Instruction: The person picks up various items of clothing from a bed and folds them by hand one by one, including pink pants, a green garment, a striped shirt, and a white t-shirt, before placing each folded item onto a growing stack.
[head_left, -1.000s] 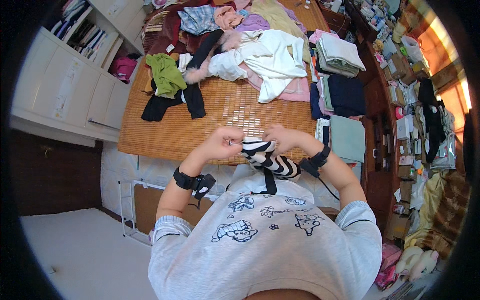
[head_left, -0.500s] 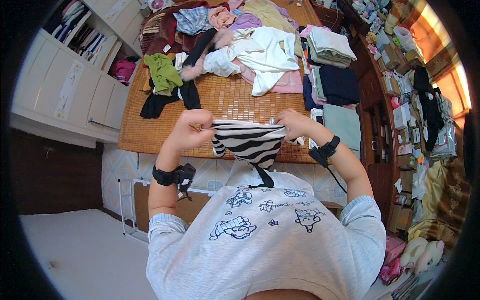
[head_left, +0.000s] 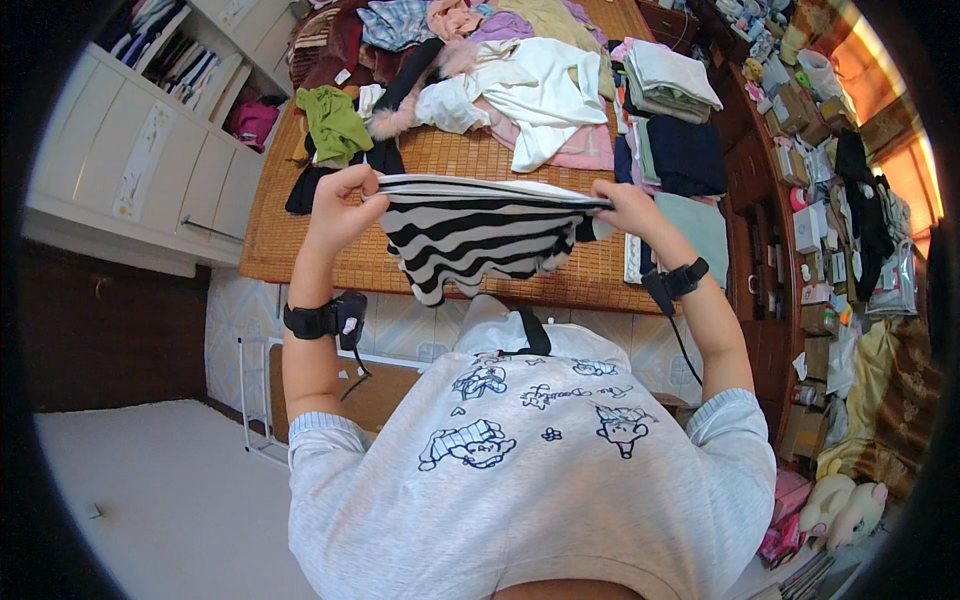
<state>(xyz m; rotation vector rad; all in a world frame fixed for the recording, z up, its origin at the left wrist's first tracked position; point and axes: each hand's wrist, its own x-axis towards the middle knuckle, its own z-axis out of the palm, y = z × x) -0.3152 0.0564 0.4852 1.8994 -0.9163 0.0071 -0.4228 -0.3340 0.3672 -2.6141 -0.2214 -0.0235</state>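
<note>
Two crumpled fabric garments, one lime-green [head_left: 335, 125] and one black [head_left: 306, 192], lie leftmost, towards ten o'clock from the held cloth, on a slatted brown bamboo mat [head_left: 265, 238]. Next comes the person's left hand [head_left: 342, 207], curled in a fist with thumb and fingers pinching the cloth's upper left corner. Between the hands, the black-and-white wavy-striped soft cloth [head_left: 470, 235] hangs over the mat's near edge, its top edge drawn nearly straight, its lower left corner dipping towards seven o'clock. A loose, spread white garment [head_left: 550, 95] lies beyond it at one o'clock. The right hand [head_left: 628, 212] pinches the upper right end, where the fabric looks bunched; working that corner out flat would probably help most. Even tension, both hands level, should suit such limp material; pulling harder could stretch it and skew the stripes. Rightmost, at three o'clock, a flat, folded pale-green cloth [head_left: 697, 228] sits near the right wrist, so a wide sweep that way might disturb it.
</note>
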